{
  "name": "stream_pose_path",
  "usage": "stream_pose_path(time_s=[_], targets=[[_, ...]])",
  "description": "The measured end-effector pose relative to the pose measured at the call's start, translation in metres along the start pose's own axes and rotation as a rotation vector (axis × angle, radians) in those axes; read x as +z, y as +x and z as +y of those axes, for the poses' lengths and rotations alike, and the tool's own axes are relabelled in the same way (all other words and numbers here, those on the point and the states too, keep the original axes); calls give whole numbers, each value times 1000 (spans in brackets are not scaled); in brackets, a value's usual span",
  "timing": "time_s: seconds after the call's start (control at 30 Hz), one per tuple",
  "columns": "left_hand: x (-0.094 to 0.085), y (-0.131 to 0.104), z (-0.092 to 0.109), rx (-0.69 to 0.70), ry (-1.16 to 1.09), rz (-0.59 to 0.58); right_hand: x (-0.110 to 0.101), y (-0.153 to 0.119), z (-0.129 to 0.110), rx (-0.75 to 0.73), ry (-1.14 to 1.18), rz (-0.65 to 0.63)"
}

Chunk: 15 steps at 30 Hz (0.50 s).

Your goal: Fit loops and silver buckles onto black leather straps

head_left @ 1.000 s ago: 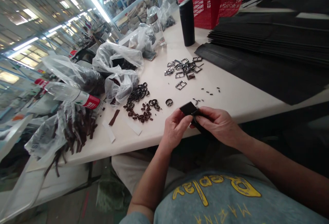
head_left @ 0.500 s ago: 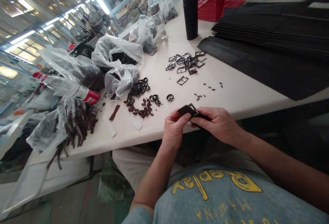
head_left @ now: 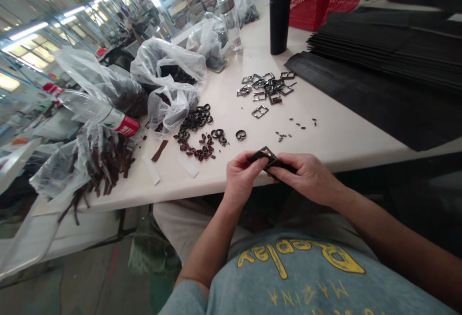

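1 black strap (head_left: 258, 155), held at the near edge of the desk (head_left: 346, 149). The left hand (head_left: 241, 173), at 9 o'clock, pinches it under the thumb; the right hand (head_left: 312, 178), at 3 o'clock, grips it too, presumably steadying it beside the metal buckle (head_left: 272, 153) between them. Its long axis runs roughly 10 to 4 o'clock, left end toward 10. Loose buckles (head_left: 269, 85) lie at 12 o'clock, apparently for easy reach.

Bearing surface: pale, smooth-topped table (head_left: 339, 149). Directly on it: heaped dark metal rectangular buckles (head_left: 269, 85), scattered small dark oblong pieces (head_left: 280, 137), clustered black and brown loops (head_left: 197, 119), two flat white strips (head_left: 151, 169), one upright black cylindrical flask (head_left: 280, 19), stacked flat black sheets (head_left: 378, 45).
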<state>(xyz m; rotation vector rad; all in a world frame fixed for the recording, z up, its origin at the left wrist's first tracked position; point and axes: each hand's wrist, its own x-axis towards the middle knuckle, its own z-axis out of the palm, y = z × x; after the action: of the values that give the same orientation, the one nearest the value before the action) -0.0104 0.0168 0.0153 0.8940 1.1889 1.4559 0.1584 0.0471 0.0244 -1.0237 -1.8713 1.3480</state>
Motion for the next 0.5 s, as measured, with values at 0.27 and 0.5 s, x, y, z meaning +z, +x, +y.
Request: stream_pose_path(time_s=[0.27,0.5], targets=[[-3,-1,0,-163,-242,47,0,-7,-3,-32,-47,-42],[7,-10,-8,-221,-334,-33,7,-5,-4,-68,-101,18]])
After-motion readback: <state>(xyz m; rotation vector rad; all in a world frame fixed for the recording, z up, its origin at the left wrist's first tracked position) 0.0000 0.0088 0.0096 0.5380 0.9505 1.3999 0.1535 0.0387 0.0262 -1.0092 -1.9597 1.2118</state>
